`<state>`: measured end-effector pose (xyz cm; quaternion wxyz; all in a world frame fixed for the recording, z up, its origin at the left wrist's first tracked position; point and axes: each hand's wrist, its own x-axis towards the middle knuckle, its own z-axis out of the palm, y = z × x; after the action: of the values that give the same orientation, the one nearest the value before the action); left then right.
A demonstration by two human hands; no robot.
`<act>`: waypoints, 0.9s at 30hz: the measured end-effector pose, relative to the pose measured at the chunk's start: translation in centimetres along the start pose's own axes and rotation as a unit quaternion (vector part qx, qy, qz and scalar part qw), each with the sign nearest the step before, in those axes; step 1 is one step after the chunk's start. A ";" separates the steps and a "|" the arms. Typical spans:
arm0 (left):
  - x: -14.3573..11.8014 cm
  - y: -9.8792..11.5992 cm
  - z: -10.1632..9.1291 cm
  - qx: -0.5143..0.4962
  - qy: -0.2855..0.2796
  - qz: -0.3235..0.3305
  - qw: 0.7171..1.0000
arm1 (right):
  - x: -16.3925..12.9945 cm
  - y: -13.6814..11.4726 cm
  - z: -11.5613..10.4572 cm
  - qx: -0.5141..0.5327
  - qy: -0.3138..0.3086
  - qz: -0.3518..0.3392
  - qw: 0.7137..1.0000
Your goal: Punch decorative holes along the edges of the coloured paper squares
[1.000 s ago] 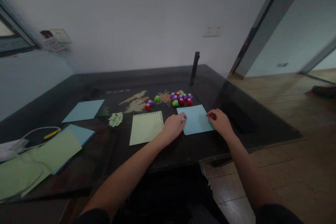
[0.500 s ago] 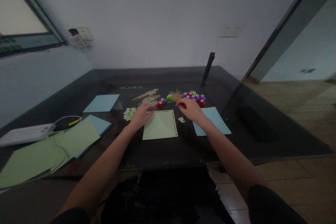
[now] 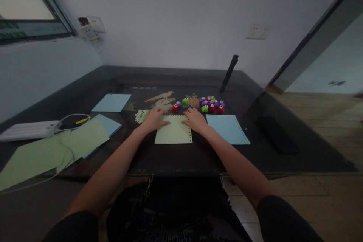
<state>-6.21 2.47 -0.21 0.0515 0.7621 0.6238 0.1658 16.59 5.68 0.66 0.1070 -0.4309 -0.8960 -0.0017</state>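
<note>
Together, the left hand [image 3: 154,120] and right hand [image 3: 196,120], both loosely spread, touched the pale green sheet [image 3: 173,135] near its far corners. It lay on the dark table [image 3: 170,162], left of a blue sheet [image 3: 228,130].

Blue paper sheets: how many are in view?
3: the right sheet, beside the right hand; the back-left sheet; the front-left sheet, partly under green paper, where others may hide.

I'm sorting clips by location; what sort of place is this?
Indoors, perhaps a home or small office: a dark table stands by a wall with sockets, and a power strip lies on the table.
</note>
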 end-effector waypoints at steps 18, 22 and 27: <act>0.3 0.3 0.2 -0.053 0.029 -0.013 0.998 | 0.5 1.2 1.5 0.137 0.071 0.031 0.988; 0.4 0.0 -0.2 -0.128 0.042 -0.053 0.990 | 0.9 1.8 1.4 0.220 0.082 0.060 0.970; 1.0 -1.0 -0.5 -0.345 0.087 -0.134 0.925 | 0.9 2.3 0.6 0.442 0.057 0.103 0.889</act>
<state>-7.17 3.55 0.13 0.2786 0.5892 0.6264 0.4276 17.71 7.92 0.09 0.3371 -0.4282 -0.7472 0.3804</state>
